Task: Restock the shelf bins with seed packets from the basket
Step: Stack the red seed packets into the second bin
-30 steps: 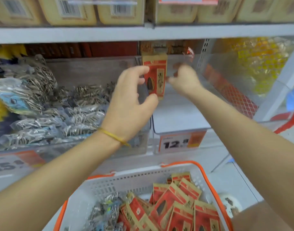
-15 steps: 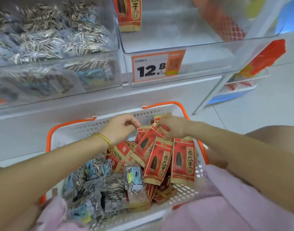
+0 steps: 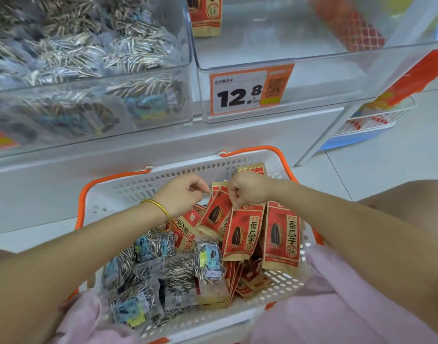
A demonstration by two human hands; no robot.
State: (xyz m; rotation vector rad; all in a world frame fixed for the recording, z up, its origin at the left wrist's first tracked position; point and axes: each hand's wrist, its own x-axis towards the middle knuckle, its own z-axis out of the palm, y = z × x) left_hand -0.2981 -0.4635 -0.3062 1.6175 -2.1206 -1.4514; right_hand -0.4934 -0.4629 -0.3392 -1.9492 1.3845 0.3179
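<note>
A white basket [image 3: 148, 180] with orange handles rests on my lap, full of red seed packets [image 3: 281, 234] on the right and clear striped-seed packets [image 3: 178, 271] on the left. My right hand [image 3: 247, 188] is closed on the top edge of a red packet [image 3: 216, 212] near the basket's far wall. My left hand [image 3: 182, 194] pinches at the same cluster of packet tops; its exact hold is unclear. Above, the right clear shelf bin [image 3: 312, 58] holds one upright red packet [image 3: 206, 13] at its back left.
The left shelf bin [image 3: 88, 95] is piled with clear striped-seed packets. An orange price tag reading 12.8 [image 3: 250, 89] hangs on the right bin's front. A low wire rack [image 3: 376, 117] stands on the floor at right. Pink cloth [image 3: 337, 306] covers my lap.
Both hands came down from the right bin, leaving a red packet standing there, and reached into the basket. They now close on red packet tops by the far wall.
</note>
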